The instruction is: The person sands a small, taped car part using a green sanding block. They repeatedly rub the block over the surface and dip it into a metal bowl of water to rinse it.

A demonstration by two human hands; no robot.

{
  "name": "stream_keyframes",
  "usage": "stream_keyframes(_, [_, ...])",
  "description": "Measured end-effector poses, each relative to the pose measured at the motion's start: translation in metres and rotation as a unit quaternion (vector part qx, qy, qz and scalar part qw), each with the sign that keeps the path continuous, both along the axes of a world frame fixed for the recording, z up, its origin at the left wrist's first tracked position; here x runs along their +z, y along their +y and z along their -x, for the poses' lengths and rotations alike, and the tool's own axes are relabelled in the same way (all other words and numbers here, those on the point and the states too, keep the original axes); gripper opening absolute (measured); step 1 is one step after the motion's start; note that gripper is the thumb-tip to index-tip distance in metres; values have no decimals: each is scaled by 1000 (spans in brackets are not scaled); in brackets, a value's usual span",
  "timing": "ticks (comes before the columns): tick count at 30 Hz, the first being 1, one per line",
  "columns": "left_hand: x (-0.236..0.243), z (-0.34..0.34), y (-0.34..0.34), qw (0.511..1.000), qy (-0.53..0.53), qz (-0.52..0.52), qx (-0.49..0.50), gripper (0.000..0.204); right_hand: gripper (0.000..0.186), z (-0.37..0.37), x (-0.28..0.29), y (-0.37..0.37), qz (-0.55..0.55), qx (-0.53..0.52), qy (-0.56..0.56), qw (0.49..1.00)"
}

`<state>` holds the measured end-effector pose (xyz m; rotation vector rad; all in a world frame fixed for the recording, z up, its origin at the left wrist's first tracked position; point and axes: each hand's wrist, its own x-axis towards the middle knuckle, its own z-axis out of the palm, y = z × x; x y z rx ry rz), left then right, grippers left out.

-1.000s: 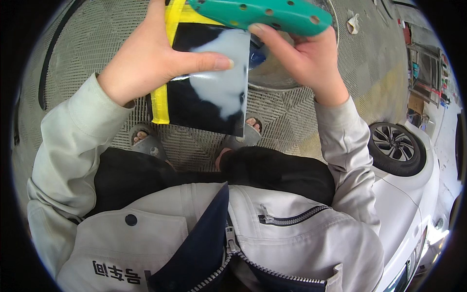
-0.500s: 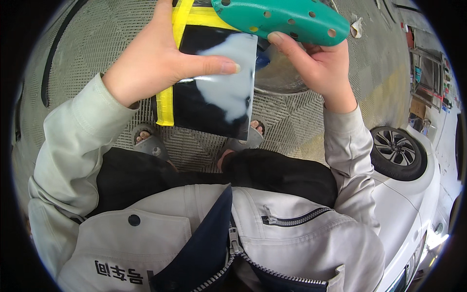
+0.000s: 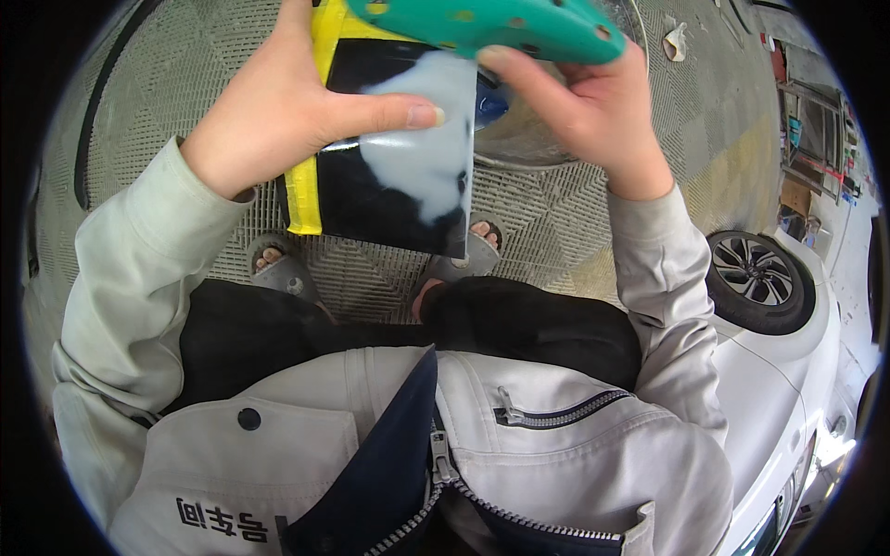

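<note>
Left hand (image 3: 273, 116), upper left of frame: clamped on the black panel (image 3: 399, 167), thumb flat across the face, remaining fingers hidden. Panel position: upper centre of frame, milky grey-white patch on the right half, yellow tape (image 3: 303, 199) along the left and top edges. Right hand (image 3: 598, 109), upper right of centre: gripping the green perforated block (image 3: 501, 26) at its right portion, thumb along the lower edge. Block position: top centre of frame, over the panel's upper edge; contact with the panel not discernible. Beyond the panel's right edge: a round basin (image 3: 530, 169) with a blue object (image 3: 491, 105). Mid-frame: grey latticed floor (image 3: 547, 218) and grey sandals (image 3: 287, 276). Right side of frame: white car (image 3: 742, 389) with dark-tyred wheel (image 3: 760, 281).
</note>
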<state>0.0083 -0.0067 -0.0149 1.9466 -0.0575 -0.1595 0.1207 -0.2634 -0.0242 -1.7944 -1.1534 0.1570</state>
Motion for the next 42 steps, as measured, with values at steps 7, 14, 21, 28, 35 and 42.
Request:
stream_keyframes(7, [25, 6, -12, 999, 15, -31, 14, 153, 27, -1, 8, -12, 11, -12, 139, 990])
stream_keyframes(14, [34, 7, -15, 998, 41, -52, 6, 154, 26, 3, 1, -11, -37, -34, 192, 980])
stream_keyframes(21, [-18, -2, 11, 999, -21, -12, -21, 156, 18, 1, 0, -12, -13, -55, 251, 966])
stream_keyframes(28, [20, 20, -7, 998, 28, -48, 26, 155, 20, -6, 4, -6, 18, -32, 62, 997])
stream_keyframes(35, [8, -1, -3, 1000, 12, 13, -5, 154, 25, -5, 8, 4, 1, -1, -41, 999])
stream_keyframes(42, [26, 16, -16, 999, 16, 13, 36, 155, 25, -10, 0, 1, -19, 27, -19, 999])
